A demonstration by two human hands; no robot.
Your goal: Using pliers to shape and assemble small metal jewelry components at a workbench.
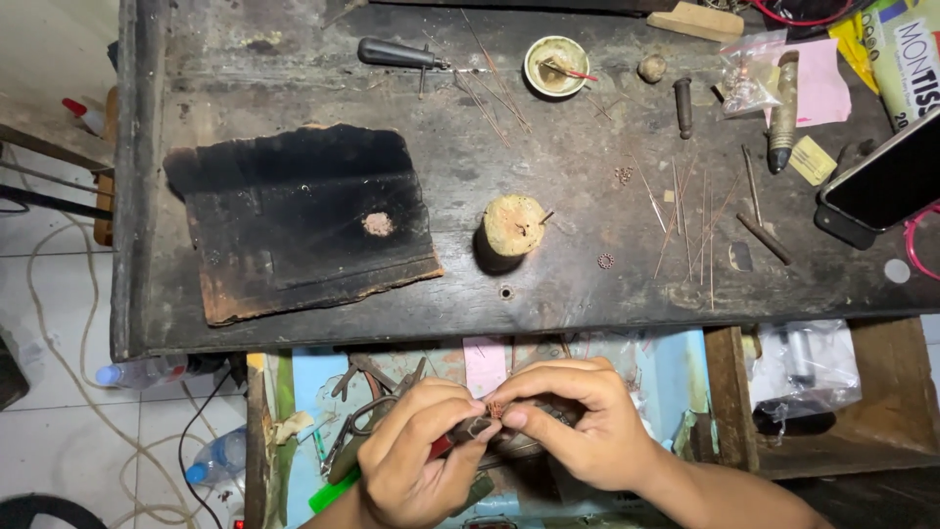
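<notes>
Both hands, left hand (416, 456) and right hand (578, 421), pinch a small copper-coloured piece (495, 408) between closed fingertips.

1. Both hands, left hand (416, 456) and right hand (578, 426), sit close together over the open drawer (676, 377), pinching a small copper piece (495, 408); pliers (367, 411) crowd the drawer just left of them.
2. On the workbench (568, 294), the strip along the front edge lies bare.
3. Further in, the charred board (304, 220) blocks the left, the cork stump (512, 227) stands mid-bench, and loose wires (690, 220) litter the right.
4. The phone (881, 181) overhangs the far right.
</notes>
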